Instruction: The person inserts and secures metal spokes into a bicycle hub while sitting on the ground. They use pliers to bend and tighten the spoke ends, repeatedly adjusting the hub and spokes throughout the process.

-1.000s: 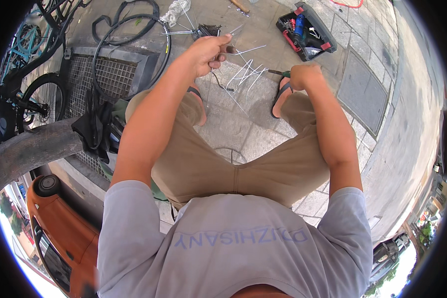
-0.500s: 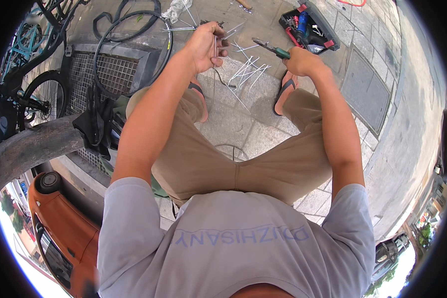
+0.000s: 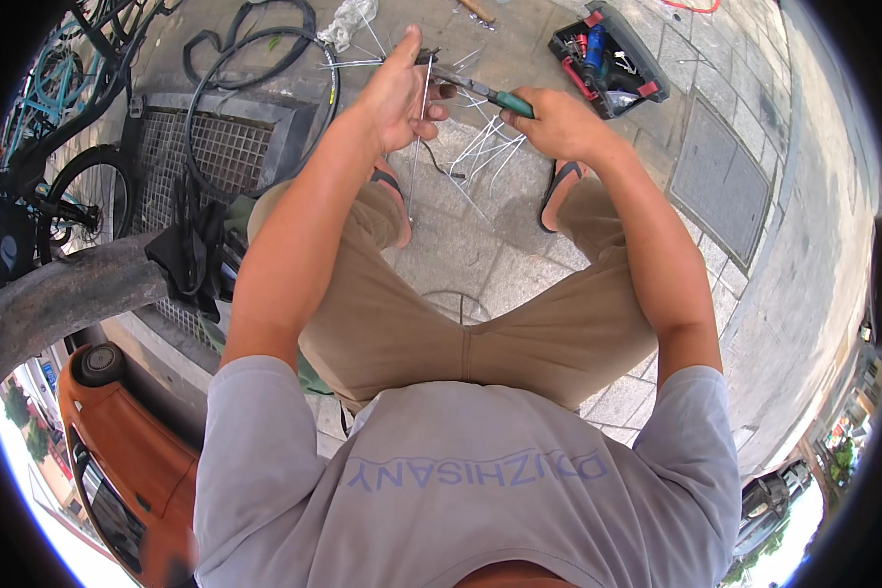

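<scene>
My left hand (image 3: 394,108) is closed around a thin silver spoke (image 3: 417,167), which hangs down from the fingers toward the paving, its thumb stretched up and away. In my right hand (image 3: 563,125) is a pair of pliers with green handles (image 3: 513,104). The pliers' jaws reach left to the upper end of the spoke, beside my left fingers; whether they grip it I cannot tell. Several loose spokes (image 3: 490,152) lie crossed on the paving between and beyond my feet. A small dark part with spokes sticking out, perhaps a hub, is partly hidden behind my left hand.
A bare wheel rim (image 3: 192,122) leans over a metal grate (image 3: 227,147) at the left, with a dark tyre (image 3: 201,49) behind it. At the far right stands an open toolbox (image 3: 647,73) holding tools. Parked bicycles (image 3: 88,186) line the left side.
My right hand has moved left with the pliers, bringing their jaws to the spoke's upper end. My left hand has turned, its thumb now pointing up, and the spoke hangs more visibly below it.
</scene>
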